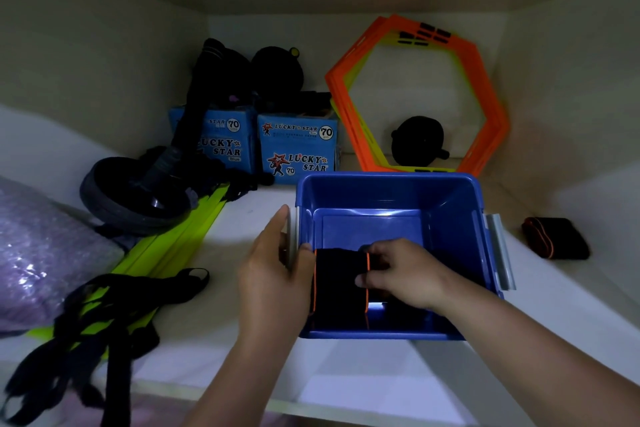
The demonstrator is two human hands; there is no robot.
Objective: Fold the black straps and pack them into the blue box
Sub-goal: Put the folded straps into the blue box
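Observation:
A blue plastic box stands on the white shelf, open at the top. Over its near left corner I hold a folded black strap with orange edging. My left hand grips the strap's left side, thumb on top, outside the box wall. My right hand pinches the strap's right edge from inside the box. A second folded black strap with orange trim lies on the shelf right of the box. The box floor behind the strap shows nothing in it.
Tangled black straps over green-yellow rungs lie at the left. Behind are a black ab wheel, two Lucky Star cartons, orange hexagon rings and a purple bubble-wrap bundle. The shelf's front edge runs below my arms.

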